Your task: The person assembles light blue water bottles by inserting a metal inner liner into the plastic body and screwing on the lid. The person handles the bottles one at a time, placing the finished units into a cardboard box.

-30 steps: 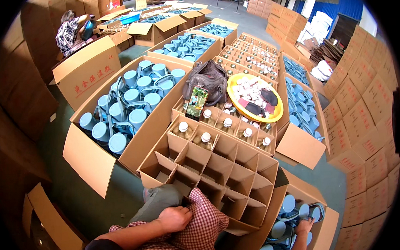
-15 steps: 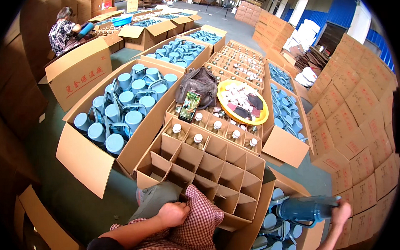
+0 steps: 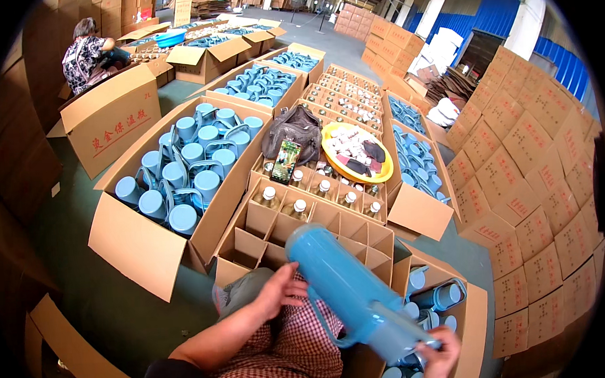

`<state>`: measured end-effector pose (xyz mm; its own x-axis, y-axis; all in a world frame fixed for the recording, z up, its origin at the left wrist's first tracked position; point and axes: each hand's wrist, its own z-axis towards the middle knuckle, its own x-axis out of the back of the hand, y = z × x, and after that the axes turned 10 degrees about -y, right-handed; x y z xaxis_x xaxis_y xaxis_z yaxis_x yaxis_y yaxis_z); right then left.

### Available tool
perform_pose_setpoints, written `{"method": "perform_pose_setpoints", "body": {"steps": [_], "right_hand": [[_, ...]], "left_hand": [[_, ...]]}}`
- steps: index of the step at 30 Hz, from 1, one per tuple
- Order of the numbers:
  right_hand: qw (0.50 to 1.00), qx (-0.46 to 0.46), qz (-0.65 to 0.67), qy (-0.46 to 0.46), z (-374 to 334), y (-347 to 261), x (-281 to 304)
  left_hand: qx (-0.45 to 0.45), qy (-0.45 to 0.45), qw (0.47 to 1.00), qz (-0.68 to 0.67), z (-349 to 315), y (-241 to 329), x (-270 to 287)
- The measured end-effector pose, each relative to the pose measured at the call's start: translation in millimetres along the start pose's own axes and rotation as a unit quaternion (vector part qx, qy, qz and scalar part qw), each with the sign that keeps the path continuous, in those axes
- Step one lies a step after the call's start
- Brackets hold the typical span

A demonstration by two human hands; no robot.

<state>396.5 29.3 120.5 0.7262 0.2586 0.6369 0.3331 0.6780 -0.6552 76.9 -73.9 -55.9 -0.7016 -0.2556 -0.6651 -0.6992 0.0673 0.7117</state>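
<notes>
A blue thermos flask (image 3: pixel 343 275) with a loop handle is held slantwise over my lap. My right hand (image 3: pixel 441 355) grips its lower right end. Beside its upper left end is my left hand (image 3: pixel 280 291), open with fingers stretched out; whether they touch the flask I cannot tell. Behind the flask stands a divided carton (image 3: pixel 240 239), with white-topped glass liners (image 3: pixel 269 198) in its far row and bare cells nearer. At my right is an open carton (image 3: pixel 477 316) of similar blue flasks (image 3: pixel 449 295), partly hidden by the held one.
A large carton (image 3: pixel 140 257) of blue flasks stands at left. A yellow basin (image 3: pixel 331 159) of small pieces, a dark bag (image 3: pixel 293 132) and a phone (image 3: pixel 286 161) rest on the liner cartons. Stacked boxes (image 3: pixel 541 246) line the right; another person (image 3: pixel 84 60) sits far left.
My right hand has brought the flask from above the right carton leftward over my lap. My left hand has lifted off the checked cloth and spread its fingers.
</notes>
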Motion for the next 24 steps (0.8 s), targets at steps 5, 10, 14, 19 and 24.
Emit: {"method": "perform_pose_setpoints", "body": {"steps": [5,10,14,19,24], "right_hand": [[0.941,0.186,0.055,-0.277,-7.4,-28.7,-79.0],[0.889,0.240,0.156,-0.358,-7.3,-50.5,-118.4],[0.878,0.216,0.136,-0.405,-3.9,-51.2,-122.0],[0.879,0.183,0.125,-0.423,14.4,-52.9,-118.7],[0.852,0.201,0.200,-0.439,55.9,-53.5,-115.6]], "left_hand": [[-0.056,0.231,0.970,-0.043,-11.7,25.7,26.2],[-0.115,0.182,0.977,-0.001,-16.5,44.4,13.2],[-0.208,0.142,0.964,0.085,3.1,44.5,6.8],[-0.166,0.090,0.982,0.009,5.3,33.1,2.7],[-0.226,-0.023,0.974,0.013,18.4,37.4,10.6]]}}
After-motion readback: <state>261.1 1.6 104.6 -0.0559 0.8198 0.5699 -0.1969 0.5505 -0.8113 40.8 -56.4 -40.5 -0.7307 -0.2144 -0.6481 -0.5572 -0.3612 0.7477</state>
